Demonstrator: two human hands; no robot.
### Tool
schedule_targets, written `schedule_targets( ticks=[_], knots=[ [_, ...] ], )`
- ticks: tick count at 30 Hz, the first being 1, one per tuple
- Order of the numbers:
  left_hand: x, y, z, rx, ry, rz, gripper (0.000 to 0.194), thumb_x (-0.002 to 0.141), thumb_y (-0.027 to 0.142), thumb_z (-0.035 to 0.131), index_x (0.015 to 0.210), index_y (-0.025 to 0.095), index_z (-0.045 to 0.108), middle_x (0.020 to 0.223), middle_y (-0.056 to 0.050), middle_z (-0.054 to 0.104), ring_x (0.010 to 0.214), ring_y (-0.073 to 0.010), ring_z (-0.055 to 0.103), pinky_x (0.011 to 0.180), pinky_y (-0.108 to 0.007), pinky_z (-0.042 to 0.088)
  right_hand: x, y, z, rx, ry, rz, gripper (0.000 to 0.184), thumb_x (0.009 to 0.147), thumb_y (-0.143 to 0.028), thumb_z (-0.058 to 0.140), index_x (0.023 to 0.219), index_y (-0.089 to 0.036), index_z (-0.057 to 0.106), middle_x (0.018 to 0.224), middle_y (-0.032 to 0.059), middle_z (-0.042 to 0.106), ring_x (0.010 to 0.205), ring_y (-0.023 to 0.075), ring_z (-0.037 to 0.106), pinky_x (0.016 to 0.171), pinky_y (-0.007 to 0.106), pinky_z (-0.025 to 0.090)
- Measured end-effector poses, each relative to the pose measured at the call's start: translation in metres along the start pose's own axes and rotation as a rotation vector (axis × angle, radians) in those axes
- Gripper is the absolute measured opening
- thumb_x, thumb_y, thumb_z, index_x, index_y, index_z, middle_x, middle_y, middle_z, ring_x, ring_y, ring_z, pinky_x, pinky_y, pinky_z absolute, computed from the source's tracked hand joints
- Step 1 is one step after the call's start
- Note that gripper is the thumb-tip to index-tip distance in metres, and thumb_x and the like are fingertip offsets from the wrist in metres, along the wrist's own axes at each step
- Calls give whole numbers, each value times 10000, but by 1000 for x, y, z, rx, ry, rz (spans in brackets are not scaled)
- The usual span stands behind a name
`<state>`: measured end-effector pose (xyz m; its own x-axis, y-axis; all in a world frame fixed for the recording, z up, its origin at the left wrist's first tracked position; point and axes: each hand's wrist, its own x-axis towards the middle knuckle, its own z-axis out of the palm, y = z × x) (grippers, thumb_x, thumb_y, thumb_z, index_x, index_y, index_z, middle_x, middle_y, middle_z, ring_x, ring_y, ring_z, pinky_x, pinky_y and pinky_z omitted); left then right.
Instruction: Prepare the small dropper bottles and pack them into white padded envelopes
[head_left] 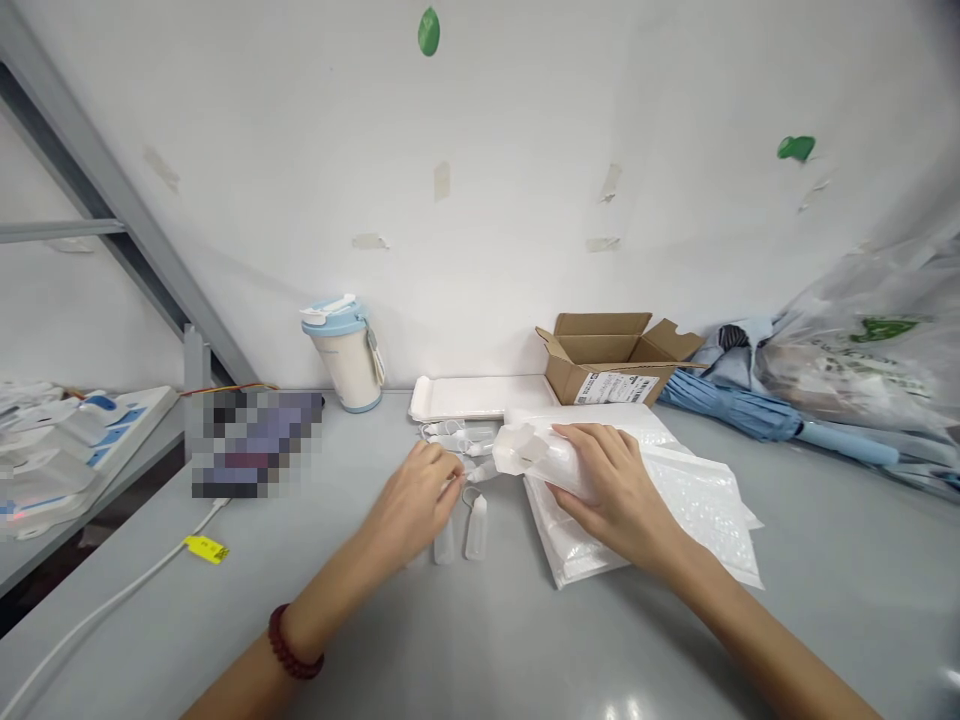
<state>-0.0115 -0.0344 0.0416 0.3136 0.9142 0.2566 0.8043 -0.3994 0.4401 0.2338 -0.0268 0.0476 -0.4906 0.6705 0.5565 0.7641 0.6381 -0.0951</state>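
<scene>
My right hand [611, 490] is wrapped round a white open-ended pouch [517, 450], held over a stack of white bubble mailers [697, 510]. The pouch's mouth gapes toward the left. My left hand [424, 500] is closed, thumb and fingertips pinched together beside the pouch's mouth; what they hold, if anything, is too small to make out. Small translucent white bottles with thin wire-like loops lie around it. One bottle [476, 527] lies just right of the hand, and another bottle [443, 540] is partly hidden below it. Several more bottles [472, 434] are gathered behind.
A flat white packet [480, 397] lies by the wall, next to an open cardboard box [611, 370]. A blue-lidded cup [345, 355] and a blurred-out phone-like object [259, 445] with a cable are at left. At right are a blue umbrella [742, 405] and plastic bags [870, 350].
</scene>
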Motion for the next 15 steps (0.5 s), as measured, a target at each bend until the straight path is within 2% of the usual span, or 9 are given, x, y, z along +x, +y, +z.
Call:
schedule_targets(
  ticks=[5, 8, 15],
  knots=[
    [-1, 5, -21, -194, 255, -191, 170, 851, 270, 444, 764, 200, 573, 738, 0, 605, 685, -153, 529, 575, -242, 415, 0, 0, 0, -14, -23, 16, 458, 799, -229, 512, 1229, -179, 364, 1106, 135, 522, 1030, 283, 476, 841, 440, 352],
    [-2, 9, -26, -280, 396, -238, 152, 824, 286, 485, 782, 192, 596, 760, -8, 625, 708, -151, 547, 530, -217, 407, 0, -1, 1, -32, -37, 25, 467, 786, -222, 515, 1231, -177, 380, 1112, 130, 528, 1042, 283, 474, 846, 439, 353],
    [-7, 19, -23, -389, 561, -270, 91, 776, 262, 542, 737, 190, 581, 708, 4, 613, 689, -137, 570, 589, -216, 485, 1, -4, -2, -24, -69, -5, 468, 780, -210, 517, 1230, -173, 392, 1128, 133, 526, 1050, 284, 465, 856, 443, 346]
  ],
)
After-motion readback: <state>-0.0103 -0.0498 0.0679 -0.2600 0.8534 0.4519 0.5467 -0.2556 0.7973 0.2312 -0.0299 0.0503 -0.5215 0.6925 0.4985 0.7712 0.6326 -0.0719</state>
